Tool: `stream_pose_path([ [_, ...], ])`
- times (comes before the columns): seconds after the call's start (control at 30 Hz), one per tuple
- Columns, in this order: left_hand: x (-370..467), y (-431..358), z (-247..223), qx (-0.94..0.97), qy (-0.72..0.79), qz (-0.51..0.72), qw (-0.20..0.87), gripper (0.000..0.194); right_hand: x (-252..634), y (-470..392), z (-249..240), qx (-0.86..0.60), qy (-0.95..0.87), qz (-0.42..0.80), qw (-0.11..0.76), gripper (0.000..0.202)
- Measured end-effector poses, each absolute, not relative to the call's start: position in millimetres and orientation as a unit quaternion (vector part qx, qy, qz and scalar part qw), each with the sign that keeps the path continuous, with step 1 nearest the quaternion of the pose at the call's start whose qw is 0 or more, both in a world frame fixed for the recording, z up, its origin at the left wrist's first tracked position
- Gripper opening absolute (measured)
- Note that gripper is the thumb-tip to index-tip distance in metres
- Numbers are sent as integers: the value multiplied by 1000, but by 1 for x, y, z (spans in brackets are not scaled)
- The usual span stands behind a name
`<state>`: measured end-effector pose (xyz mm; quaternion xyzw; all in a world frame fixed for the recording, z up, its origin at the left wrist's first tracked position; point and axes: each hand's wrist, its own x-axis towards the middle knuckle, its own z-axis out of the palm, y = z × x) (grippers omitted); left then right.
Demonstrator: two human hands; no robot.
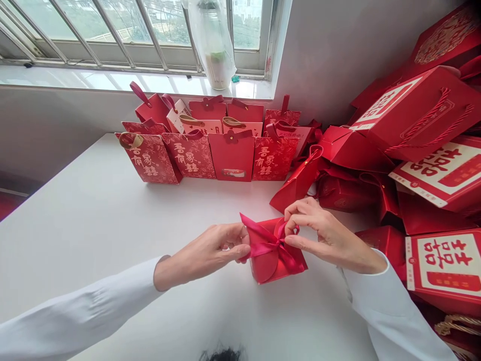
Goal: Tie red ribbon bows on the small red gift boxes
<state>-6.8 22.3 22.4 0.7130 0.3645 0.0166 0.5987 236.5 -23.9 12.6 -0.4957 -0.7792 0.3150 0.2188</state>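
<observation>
A small red box (263,268) lies on the white table, with a crimson ribbon (263,242) tied in a bow across its top. At the box's left side, my left hand (221,245) pinches a ribbon end between thumb and fingers. On the right, my right hand (313,228) has its thumb and fingers closed round a ribbon loop by the knot. Its fingertips are partly hidden by the ribbon.
Rows of red gift boxes (193,160) stand by the wall behind the white table (75,230). Larger red bags (417,113) pile up at the right, close to my right arm. A plastic-wrapped cup (220,70) is on the windowsill (150,82).
</observation>
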Motion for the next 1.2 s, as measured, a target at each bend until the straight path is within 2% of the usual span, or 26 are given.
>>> stream_pose_path([
  [0.27, -1, 13, 24, 724, 355, 24, 591, 15, 240, -20, 9, -501, -766, 317, 247, 13],
  [0.57, -5, 34, 23, 783, 353, -17, 512, 15, 236, -22, 1, -460, -703, 408, 358, 18],
  [0.8, -4, 39, 25, 807, 356, -16, 471, 16, 232, -20, -10, -436, -663, 422, 439, 24],
  [0.97, -5, 38, 22, 824, 351, -7, 444, 17, 230, -19, -16, -390, -622, 502, 457, 23],
  [1.2, -1, 37, 29, 844, 350, -14, 406, 19, 233, -18, -18, -388, -610, 526, 448, 24],
])
